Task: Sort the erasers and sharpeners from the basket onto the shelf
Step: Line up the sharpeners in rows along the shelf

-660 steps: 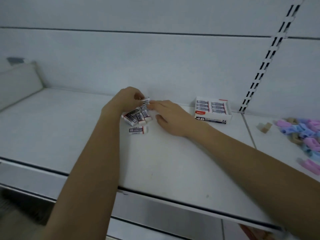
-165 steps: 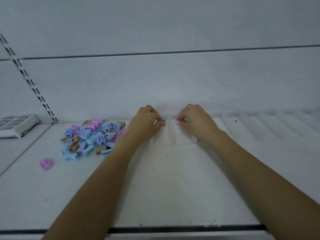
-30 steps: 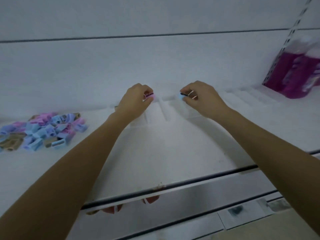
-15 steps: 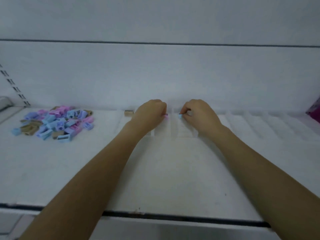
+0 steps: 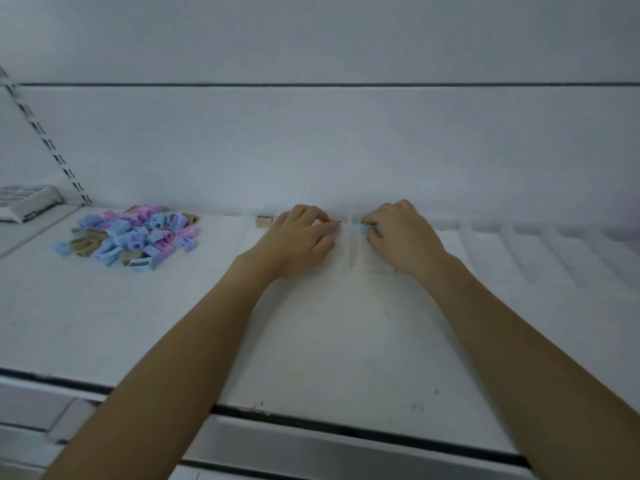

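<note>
Both hands rest at the back of the white shelf (image 5: 311, 341), against the rear wall. My left hand (image 5: 298, 237) pinches a pink sharpener (image 5: 337, 227) at its fingertips. My right hand (image 5: 401, 233) pinches a blue sharpener (image 5: 363, 229). The two sharpeners sit low on the shelf, on either side of a clear divider (image 5: 350, 237). A single tan sharpener (image 5: 264, 221) lies just left of my left hand. A pile of pink, blue, purple and tan sharpeners (image 5: 131, 237) is heaped at the back left.
A white eraser box (image 5: 27, 202) stands at the far left, beyond a slotted upright (image 5: 48, 143). Several clear dividers (image 5: 536, 251) run along the shelf to the right. The shelf's front edge (image 5: 346, 427) crosses the lower view.
Both hands have stayed by the rear wall with their sharpeners, now lower on the shelf. The view has shifted, bringing the eraser box into sight at the left.
</note>
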A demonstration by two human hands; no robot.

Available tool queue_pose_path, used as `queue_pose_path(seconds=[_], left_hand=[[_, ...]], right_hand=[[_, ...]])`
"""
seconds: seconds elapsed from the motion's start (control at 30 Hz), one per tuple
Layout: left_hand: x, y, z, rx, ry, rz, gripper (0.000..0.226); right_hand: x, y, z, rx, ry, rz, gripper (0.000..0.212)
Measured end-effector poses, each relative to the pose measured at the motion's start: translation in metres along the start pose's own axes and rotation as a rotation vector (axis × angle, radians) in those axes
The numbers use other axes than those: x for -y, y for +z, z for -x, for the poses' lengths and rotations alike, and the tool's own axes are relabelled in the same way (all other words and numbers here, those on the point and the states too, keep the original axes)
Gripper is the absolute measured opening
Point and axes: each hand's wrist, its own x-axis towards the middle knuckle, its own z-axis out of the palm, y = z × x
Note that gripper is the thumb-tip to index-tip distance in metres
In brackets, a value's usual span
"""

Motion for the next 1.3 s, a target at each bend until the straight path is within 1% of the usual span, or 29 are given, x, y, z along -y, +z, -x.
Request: queue_pose_path(seconds=[0.13, 0.2, 0.27, 0.37, 0.6, 0.7, 0.83, 0.9, 1.0, 1.17, 1.3], left_hand=[[-0.001, -0.006, 0.002, -0.021, -0.015, -0.015, 0.065], [0.003, -0.012, 0.004, -0.036, -0.04, -0.022, 0.049], [0.008, -0.019, 0.011, -0.082, -0.071, -0.005, 0.041], [0.021, -0.031, 0.031, -0.144, -0.153, -0.003, 0.039], [0.084, -0.046, 0.109, -0.274, -0.436, 0.02, 0.033], [0.114, -0.054, 0.144, -0.309, -0.539, 0.038, 0.033], [0.153, -0.066, 0.179, -0.359, -0.606, 0.063, 0.03], [0.17, -0.072, 0.192, -0.367, -0.617, 0.076, 0.03], [0.2, -0.079, 0.208, -0.385, -0.58, 0.105, 0.031], [0.253, -0.086, 0.224, -0.345, -0.503, 0.166, 0.032], [0.284, -0.086, 0.223, -0.316, -0.421, 0.207, 0.03]], right_hand=[[0.0, -0.004, 0.0, -0.072, 0.007, -0.093, 0.033], [0.002, -0.008, 0.0, -0.144, -0.004, -0.162, 0.033], [0.009, -0.01, -0.001, -0.163, -0.051, -0.206, 0.033], [0.034, -0.012, -0.005, -0.093, -0.184, -0.232, 0.033], [0.115, 0.004, -0.014, 0.048, -0.426, -0.316, 0.031], [0.154, 0.014, -0.017, 0.109, -0.503, -0.334, 0.032], [0.203, 0.026, -0.025, 0.125, -0.554, -0.345, 0.031], [0.224, 0.032, -0.033, 0.133, -0.558, -0.351, 0.029], [0.254, 0.042, -0.045, 0.129, -0.531, -0.345, 0.028], [0.3, 0.056, -0.063, 0.118, -0.437, -0.279, 0.027], [0.324, 0.063, -0.071, 0.101, -0.358, -0.216, 0.027]])
